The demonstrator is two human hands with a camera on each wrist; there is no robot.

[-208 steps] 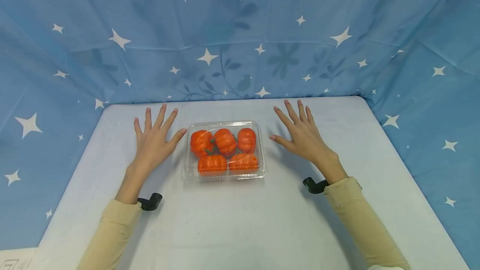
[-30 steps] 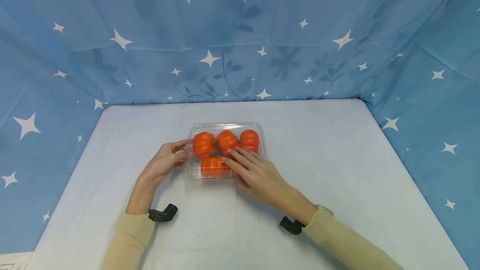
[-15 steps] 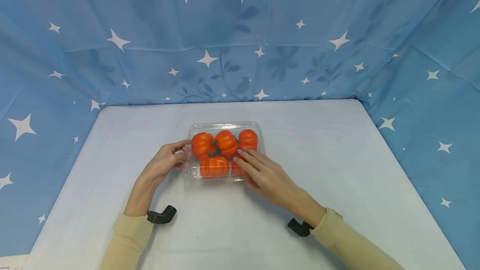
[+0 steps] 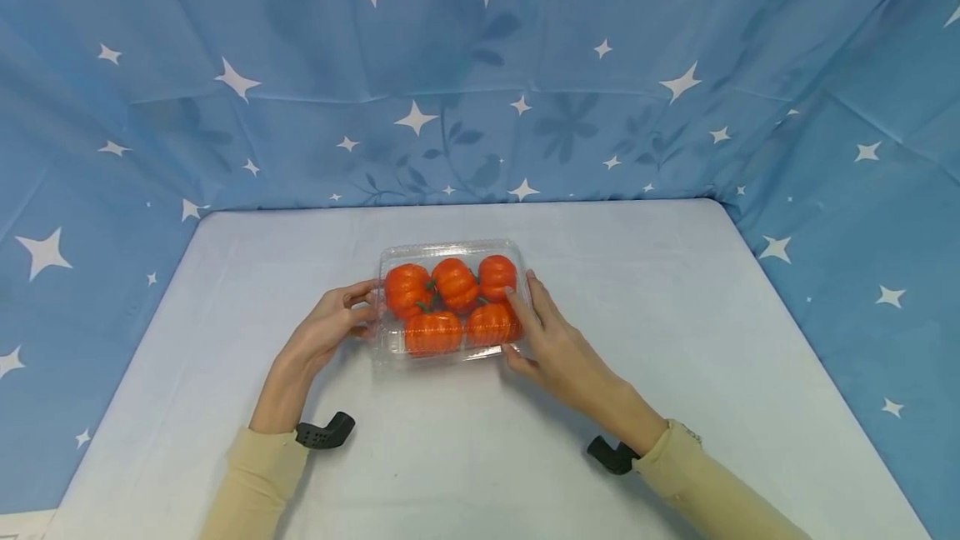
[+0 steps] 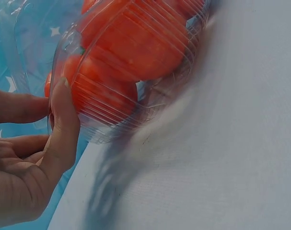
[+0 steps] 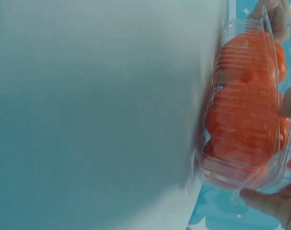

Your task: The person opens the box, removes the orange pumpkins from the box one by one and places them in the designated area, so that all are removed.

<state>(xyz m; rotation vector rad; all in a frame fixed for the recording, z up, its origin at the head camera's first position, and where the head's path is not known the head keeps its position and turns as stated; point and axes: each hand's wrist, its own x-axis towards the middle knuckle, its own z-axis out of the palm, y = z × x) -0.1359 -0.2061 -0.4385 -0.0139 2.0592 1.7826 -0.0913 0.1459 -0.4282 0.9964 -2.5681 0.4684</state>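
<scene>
A clear plastic clamshell box [image 4: 450,248] holds several small orange pumpkins [image 4: 455,284] with green stems, packed in two rows. My left hand [image 4: 324,325] pinches its left edge; in the left wrist view the thumb [image 5: 64,124] lies along the outside of the ribbed wall and other fingers sit behind the rim. At the near right corner, my right hand [image 4: 562,352] grips the box, thumb low at the front, one finger over the top and others along the right side. In the right wrist view, fingertips [image 6: 253,197] meet the box's end wall.
White cloth [image 4: 450,457] covers the table under the box. A blue curtain [image 4: 300,132] with white stars hangs behind and along both sides. Each wrist wears a black camera mount [image 4: 325,432]. Pale paper [image 4: 26,525] shows at the lower left corner.
Several seconds ago both hands were spread, apart from the box. Lately my right hand has slid right, from over the front right pumpkin to the box's right corner. The left hand stays.
</scene>
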